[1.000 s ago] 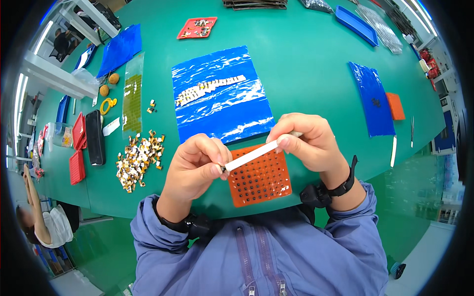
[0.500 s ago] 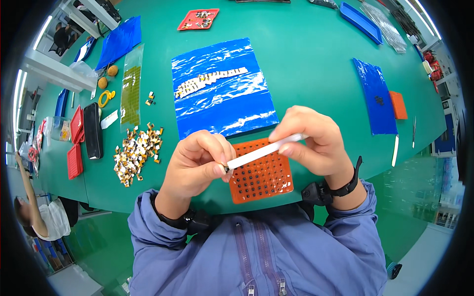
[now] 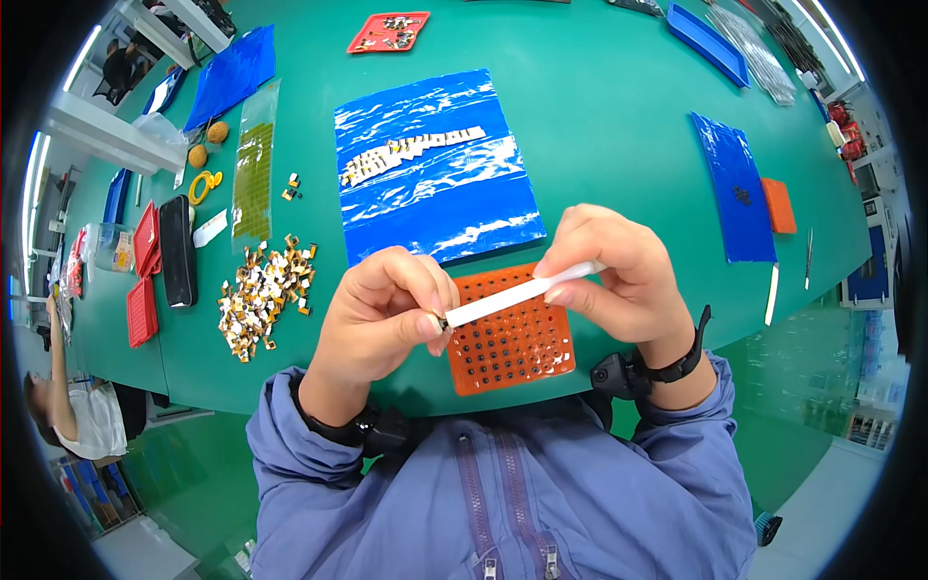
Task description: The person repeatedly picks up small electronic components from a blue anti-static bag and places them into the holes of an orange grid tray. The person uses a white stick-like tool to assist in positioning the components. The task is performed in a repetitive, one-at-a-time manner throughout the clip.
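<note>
My right hand (image 3: 623,275) pinches a flat white plastic stick (image 3: 501,299) between thumb and fingers, and the stick slants down to the left. Closed too, my left hand (image 3: 379,311) grips a tiny dark and gold part (image 3: 444,324) right at the stick's lower end; the part's kind is too small to tell. Beneath the stick lies an orange tray (image 3: 512,367) with rows of small black pieces set in it, partly covered by my hands. Just beyond, a blue film-covered board (image 3: 440,227) bears an uneven row of small white and gold parts (image 3: 416,152).
A loose heap of white and gold parts (image 3: 263,300) lies at left, near a black case (image 3: 178,251) and red trays (image 3: 142,311). Farther off sits a red tray of parts (image 3: 388,34). At right are another blue sheet (image 3: 730,193), an orange block (image 3: 778,206) and tweezers (image 3: 809,259).
Both hands stay almost in place over the orange tray. The stick tilts slightly flatter at its left end, and the whole view has shifted a little.
</note>
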`<state>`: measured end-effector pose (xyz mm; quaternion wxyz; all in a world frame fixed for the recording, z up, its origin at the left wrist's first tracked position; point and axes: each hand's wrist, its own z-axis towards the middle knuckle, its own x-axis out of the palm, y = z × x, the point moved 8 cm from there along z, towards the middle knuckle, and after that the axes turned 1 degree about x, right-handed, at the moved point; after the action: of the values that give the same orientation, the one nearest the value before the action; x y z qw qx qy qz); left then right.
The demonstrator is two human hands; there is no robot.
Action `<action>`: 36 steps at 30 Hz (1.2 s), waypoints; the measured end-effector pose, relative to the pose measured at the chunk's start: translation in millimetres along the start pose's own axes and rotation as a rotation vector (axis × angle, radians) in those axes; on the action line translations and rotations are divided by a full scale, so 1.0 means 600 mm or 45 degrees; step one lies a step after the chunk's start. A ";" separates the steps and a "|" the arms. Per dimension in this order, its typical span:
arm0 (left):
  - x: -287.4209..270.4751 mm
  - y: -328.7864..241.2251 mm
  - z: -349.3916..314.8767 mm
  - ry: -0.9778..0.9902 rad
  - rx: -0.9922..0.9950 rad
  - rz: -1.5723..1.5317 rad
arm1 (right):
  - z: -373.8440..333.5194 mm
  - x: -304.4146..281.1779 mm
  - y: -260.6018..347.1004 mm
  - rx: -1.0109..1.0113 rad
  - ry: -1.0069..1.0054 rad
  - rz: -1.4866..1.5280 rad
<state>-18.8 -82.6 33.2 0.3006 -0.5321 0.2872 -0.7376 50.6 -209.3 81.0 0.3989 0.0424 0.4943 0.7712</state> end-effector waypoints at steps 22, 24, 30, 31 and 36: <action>-0.004 -0.003 -0.001 -0.012 0.016 0.113 | -0.006 0.007 -0.011 0.174 0.145 -0.093; -0.004 -0.004 -0.001 -0.019 0.018 0.142 | -0.007 0.008 -0.013 0.171 0.157 -0.097; -0.015 -0.018 0.001 -0.150 0.107 0.342 | -0.004 0.005 -0.018 0.308 0.111 -0.061; -0.017 -0.022 0.001 -0.197 0.125 0.442 | -0.008 0.002 -0.022 0.394 0.084 -0.041; -0.036 -0.062 -0.011 -0.331 0.250 0.768 | 0.001 -0.012 0.010 0.008 -0.047 0.075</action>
<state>-24.9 -41.3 46.1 0.5890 -0.4811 0.3187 -0.5657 52.5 -214.7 88.4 0.3849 0.0723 0.4877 0.7802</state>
